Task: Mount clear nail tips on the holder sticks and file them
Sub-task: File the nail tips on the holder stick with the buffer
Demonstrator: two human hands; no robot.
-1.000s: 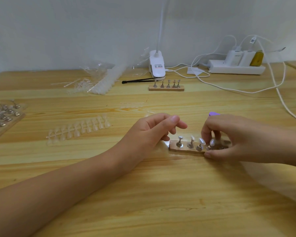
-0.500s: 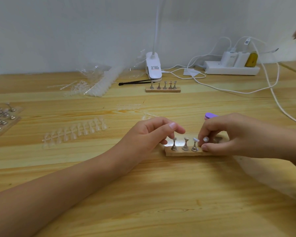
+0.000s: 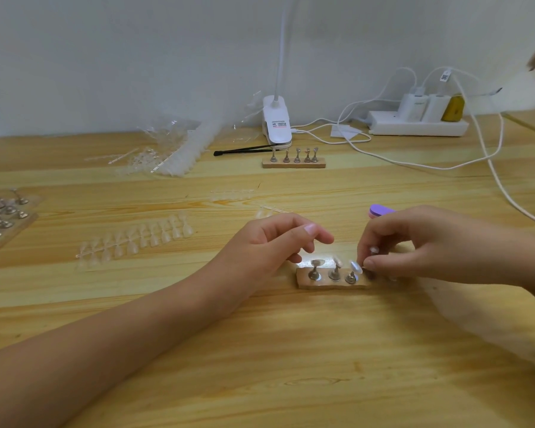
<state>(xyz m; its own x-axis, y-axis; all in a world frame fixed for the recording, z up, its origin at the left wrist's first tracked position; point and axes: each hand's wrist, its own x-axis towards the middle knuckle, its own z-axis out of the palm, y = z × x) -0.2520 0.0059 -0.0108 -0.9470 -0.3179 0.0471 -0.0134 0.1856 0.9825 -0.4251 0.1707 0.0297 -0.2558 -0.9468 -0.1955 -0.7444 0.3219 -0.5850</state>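
Nail tips [image 3: 355, 267]: thin clear plastic, judged near weightless, springy and slick; easy to flick off a stick or crack under a hard pinch. Right hand [image 3: 430, 245] curled, thumb and forefinger pinching at fourth stick [image 3: 370, 274] on wooden holder base [image 3: 306, 282]; anything under the fingers hidden. Left hand [image 3: 269, 245] loosely curled above base's left end, holding nothing visible; contact with base unclear. Tips apparently seated on the three holder sticks [image 3: 315, 270] left of the pinch, nearest one right beside the thumb. Best hold, as a judgement: side edges only, light pinch, no pressure on the curved face. Worth steadying the base too, probably light enough to skid on desk [image 3: 260, 366] during filing. Purple file [image 3: 379, 210] lying just behind right hand. Sheet of unseparated tips [image 3: 136, 239] well to the left. Tray of spare sticks [image 3: 0, 217] at far left edge. Second holder [image 3: 294, 163] farther back, near lamp clamp [image 3: 276, 125]; power strip [image 3: 417, 126] at back right.
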